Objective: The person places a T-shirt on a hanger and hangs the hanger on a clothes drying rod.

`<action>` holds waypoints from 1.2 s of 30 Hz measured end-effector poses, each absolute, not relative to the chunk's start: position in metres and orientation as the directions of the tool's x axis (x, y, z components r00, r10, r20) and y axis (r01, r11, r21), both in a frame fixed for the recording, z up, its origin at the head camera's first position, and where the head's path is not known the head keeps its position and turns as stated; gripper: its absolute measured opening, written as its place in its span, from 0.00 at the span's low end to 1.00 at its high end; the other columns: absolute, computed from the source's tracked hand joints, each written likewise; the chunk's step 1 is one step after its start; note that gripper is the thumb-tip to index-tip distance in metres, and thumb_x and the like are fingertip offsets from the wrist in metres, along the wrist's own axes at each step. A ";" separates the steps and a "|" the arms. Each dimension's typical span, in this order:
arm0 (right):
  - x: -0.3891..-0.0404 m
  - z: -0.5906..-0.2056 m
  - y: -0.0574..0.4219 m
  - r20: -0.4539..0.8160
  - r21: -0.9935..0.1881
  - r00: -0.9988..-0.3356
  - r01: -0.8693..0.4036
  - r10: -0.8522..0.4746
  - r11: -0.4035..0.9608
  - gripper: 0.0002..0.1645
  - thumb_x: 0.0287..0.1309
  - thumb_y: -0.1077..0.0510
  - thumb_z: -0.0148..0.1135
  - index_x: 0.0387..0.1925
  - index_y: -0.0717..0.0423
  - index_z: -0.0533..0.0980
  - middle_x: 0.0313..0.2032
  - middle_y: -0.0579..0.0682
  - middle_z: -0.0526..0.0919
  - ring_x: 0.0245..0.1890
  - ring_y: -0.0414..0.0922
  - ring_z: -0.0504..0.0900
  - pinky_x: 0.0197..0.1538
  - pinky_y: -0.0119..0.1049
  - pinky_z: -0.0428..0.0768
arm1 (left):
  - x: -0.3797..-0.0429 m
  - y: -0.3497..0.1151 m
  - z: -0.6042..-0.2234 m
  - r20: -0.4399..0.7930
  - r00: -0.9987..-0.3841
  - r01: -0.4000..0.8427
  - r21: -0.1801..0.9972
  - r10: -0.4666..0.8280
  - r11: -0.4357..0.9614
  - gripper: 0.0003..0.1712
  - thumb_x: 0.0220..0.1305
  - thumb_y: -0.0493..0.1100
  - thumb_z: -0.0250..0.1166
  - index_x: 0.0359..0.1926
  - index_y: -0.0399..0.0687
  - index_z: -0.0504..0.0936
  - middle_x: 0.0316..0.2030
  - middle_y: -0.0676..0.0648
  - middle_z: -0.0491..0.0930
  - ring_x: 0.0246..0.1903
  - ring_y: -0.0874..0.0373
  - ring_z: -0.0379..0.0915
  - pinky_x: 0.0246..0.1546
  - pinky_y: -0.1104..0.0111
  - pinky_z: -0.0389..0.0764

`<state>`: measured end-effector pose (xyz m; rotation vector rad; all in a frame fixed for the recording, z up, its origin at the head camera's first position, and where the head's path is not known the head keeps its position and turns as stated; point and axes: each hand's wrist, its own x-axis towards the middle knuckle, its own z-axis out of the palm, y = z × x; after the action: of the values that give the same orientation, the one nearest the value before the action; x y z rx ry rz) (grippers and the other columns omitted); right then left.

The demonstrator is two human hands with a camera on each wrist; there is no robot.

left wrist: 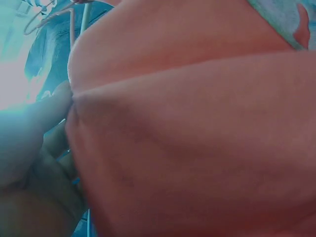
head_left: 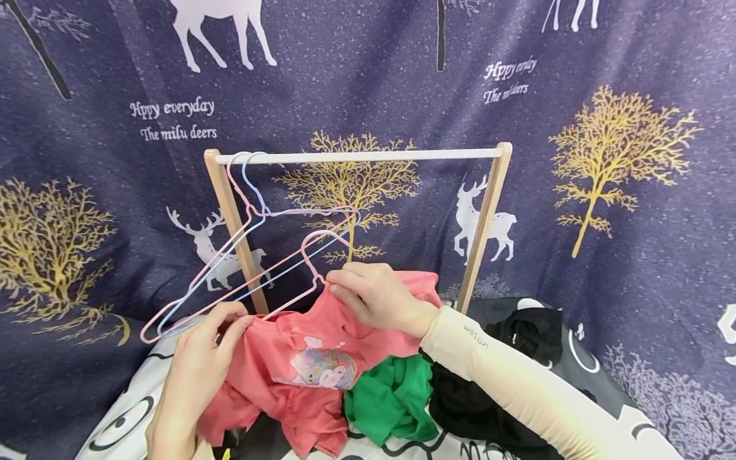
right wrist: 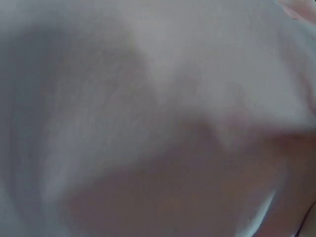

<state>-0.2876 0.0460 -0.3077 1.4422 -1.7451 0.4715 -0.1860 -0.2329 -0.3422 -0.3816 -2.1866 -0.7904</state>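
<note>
A coral-pink T-shirt (head_left: 259, 374) with a cartoon print on its front hangs between both hands. A pink clothes hanger (head_left: 290, 302) goes in at the neckline, its hook standing above the collar; its lower part is hidden by cloth. My left hand (head_left: 198, 361) pinches the shirt near the left shoulder, and in the left wrist view the thumb and fingers (left wrist: 57, 106) grip the cloth's edge. Beside the hanger's neck, my right hand (head_left: 382, 297) pinches the other side of the collar. The right wrist view is filled with blurred cloth.
Behind stands a rack with a white rail (head_left: 374, 155) and wooden posts (head_left: 483, 227). A pink hanger (head_left: 232, 176) and a blue hanger (head_left: 251, 183) hang at its left end. A green garment (head_left: 393, 399) and black garments (head_left: 531, 332) lie on the patterned cloth below.
</note>
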 end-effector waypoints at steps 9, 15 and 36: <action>-0.280 -0.317 0.037 0.879 0.153 -0.060 -0.904 -0.474 0.399 0.10 0.68 0.56 0.57 0.44 0.54 0.81 0.30 0.45 0.78 0.28 0.41 0.75 0.34 0.37 0.72 | -0.184 -0.224 -0.339 0.766 -0.635 0.592 0.397 0.102 0.702 0.16 0.60 0.28 0.66 0.46 0.47 0.80 0.31 0.57 0.81 0.31 0.66 0.74 0.37 0.80 0.67; -0.264 -0.329 0.024 0.944 0.041 -0.142 -0.844 -0.297 0.534 0.08 0.66 0.55 0.61 0.43 0.51 0.83 0.29 0.44 0.78 0.29 0.43 0.74 0.37 0.42 0.66 | -0.182 -0.218 -0.337 0.807 -0.572 0.631 0.319 0.147 0.707 0.17 0.57 0.26 0.67 0.45 0.48 0.83 0.36 0.52 0.84 0.37 0.61 0.79 0.44 0.82 0.68; -0.247 -0.354 0.028 0.942 -0.290 -0.335 -0.813 0.002 0.505 0.05 0.62 0.57 0.65 0.39 0.50 0.84 0.31 0.41 0.81 0.34 0.45 0.74 0.48 0.48 0.61 | -0.180 -0.243 -0.340 0.515 -0.838 0.405 0.362 0.182 0.839 0.16 0.59 0.48 0.71 0.47 0.49 0.85 0.43 0.49 0.84 0.44 0.49 0.79 0.46 0.50 0.76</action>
<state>-0.2473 0.0279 -0.3538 0.6919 -1.7128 0.9843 -0.1797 -0.2426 -0.3397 -0.4331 -2.5473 -0.6446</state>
